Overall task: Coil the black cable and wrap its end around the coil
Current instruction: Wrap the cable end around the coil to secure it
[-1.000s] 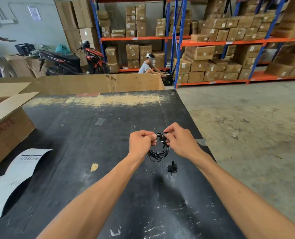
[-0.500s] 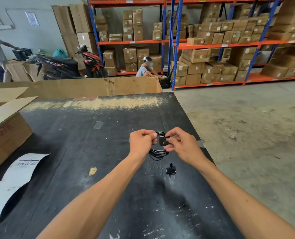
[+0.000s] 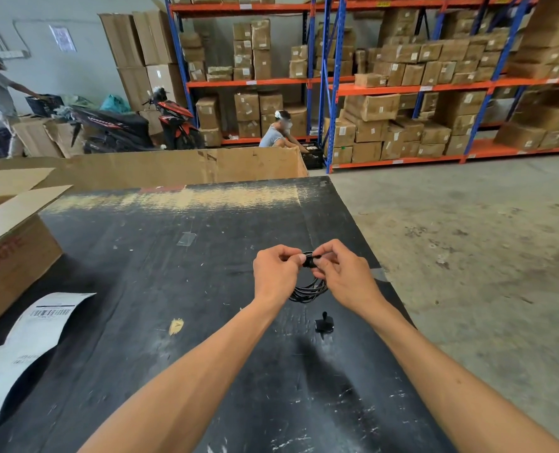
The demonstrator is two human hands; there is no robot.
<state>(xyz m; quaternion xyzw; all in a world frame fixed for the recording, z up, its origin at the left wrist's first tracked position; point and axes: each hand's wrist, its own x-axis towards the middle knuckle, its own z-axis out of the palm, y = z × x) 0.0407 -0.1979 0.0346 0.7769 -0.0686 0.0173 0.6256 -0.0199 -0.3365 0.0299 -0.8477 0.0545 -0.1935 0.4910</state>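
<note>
The thin black cable (image 3: 307, 291) hangs as a small coil of several loops between my hands, above the black table (image 3: 180, 266). My left hand (image 3: 276, 273) pinches the top of the coil from the left. From the right, my right hand (image 3: 345, 276) closes finger and thumb on the cable's black end piece at the coil's top. The upper part of the coil is hidden by my fingers. A small black plug-like piece (image 3: 323, 325) lies on the table just below the coil; whether it belongs to the cable I cannot tell.
An open cardboard box (image 3: 13, 243) stands at the table's left edge, with a white printed label sheet (image 3: 26, 335) in front of it. The table's right edge drops to a concrete floor (image 3: 467, 256). Shelves of cartons, a motorbike and two people are far behind.
My hands have drawn closer together at the top of the coil and the right fingers have shifted on the end piece. The coil hangs a little lower.
</note>
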